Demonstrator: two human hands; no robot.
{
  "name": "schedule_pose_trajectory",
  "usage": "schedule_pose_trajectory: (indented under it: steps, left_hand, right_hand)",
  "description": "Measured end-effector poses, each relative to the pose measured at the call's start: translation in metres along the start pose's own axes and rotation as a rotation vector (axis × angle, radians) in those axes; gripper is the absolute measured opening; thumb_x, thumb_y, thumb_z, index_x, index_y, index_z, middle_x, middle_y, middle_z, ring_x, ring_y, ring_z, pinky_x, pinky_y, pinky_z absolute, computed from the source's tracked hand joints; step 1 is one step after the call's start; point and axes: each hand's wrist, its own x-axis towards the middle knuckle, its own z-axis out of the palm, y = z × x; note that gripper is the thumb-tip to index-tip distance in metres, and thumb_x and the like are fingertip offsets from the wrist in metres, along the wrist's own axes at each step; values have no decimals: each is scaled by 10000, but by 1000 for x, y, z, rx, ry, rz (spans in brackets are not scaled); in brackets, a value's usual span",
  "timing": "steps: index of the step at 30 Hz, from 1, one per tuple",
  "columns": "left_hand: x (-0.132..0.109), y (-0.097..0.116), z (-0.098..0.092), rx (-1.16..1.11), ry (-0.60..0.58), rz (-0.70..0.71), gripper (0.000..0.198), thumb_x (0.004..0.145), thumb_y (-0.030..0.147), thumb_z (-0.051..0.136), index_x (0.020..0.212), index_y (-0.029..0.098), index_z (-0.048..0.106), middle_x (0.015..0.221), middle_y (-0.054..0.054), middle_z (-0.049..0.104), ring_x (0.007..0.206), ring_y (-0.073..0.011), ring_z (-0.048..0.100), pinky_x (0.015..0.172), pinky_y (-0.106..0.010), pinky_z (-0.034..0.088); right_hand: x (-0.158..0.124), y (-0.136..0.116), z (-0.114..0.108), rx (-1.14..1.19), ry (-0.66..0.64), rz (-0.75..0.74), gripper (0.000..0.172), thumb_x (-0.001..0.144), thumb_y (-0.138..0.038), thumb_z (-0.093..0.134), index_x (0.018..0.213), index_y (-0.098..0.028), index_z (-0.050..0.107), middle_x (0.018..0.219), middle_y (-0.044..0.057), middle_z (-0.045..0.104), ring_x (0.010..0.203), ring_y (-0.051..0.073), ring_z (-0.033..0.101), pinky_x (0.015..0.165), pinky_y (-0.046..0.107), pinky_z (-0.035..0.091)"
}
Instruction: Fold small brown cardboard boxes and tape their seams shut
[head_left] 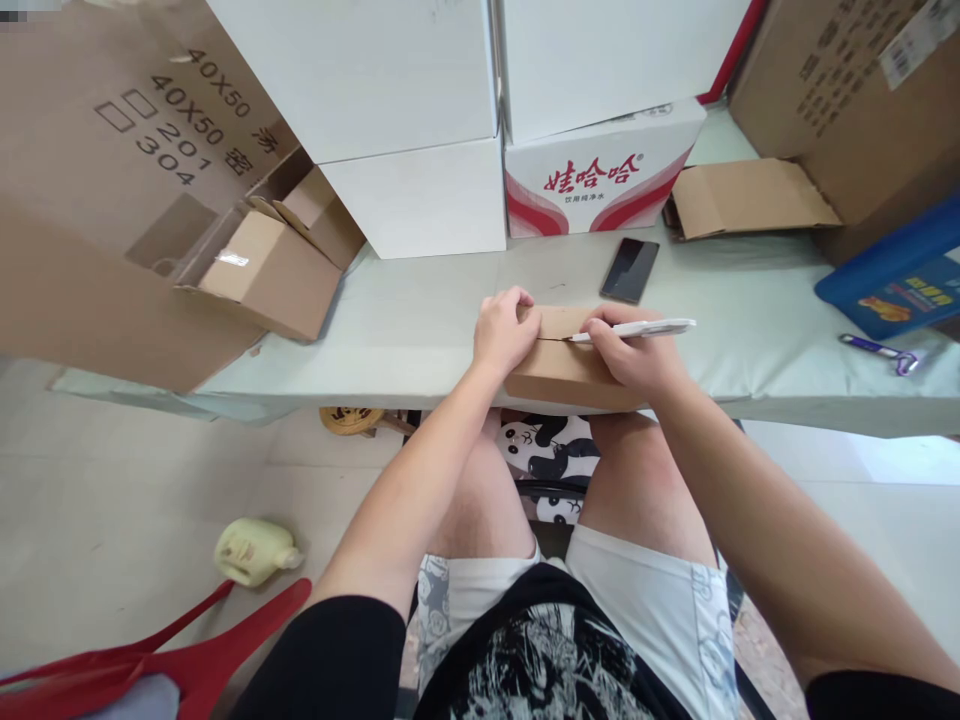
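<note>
Far to my left an open brown cardboard carton (262,272) lies on its side on the pale green table (420,320). My left hand (504,330) sits on the left end of the small flat brown cardboard box (559,372) – fingers curled close together, pressing on its top. The box lies at the table's near edge, just above my knees. My right hand (637,358) rests on its right end, fingers pinching a slim white pen-shaped tool (646,328) whose tip touches the seam on top. Behind it lies a black phone (630,270); far right – a purple-handled tool (876,350).
</note>
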Motion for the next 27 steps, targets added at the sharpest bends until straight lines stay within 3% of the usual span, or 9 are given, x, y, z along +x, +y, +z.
schedule_pose_trajectory:
  steps: [16, 27]
  left_hand:
    - [1, 0, 0, -5, -5, 1, 81, 911, 211, 538, 939, 257, 599, 1121, -37, 717, 1150, -242, 569, 1004, -371, 472]
    - [-5, 19, -2, 303, -91, -39, 326, 1022, 342, 364, 981, 223, 665, 1210, -147, 666, 1209, -350, 531, 947, -489, 490]
  right_hand:
    - [-1, -3, 0, -3, 6, 20, 242, 854, -363, 516, 660, -232, 580, 679, 30, 620, 684, 196, 528, 644, 349, 366]
    - [1, 0, 1, 36, 4, 34, 245, 863, -351, 520, 660, -231, 586, 697, 26, 633, 712, 202, 547, 676, 354, 375]
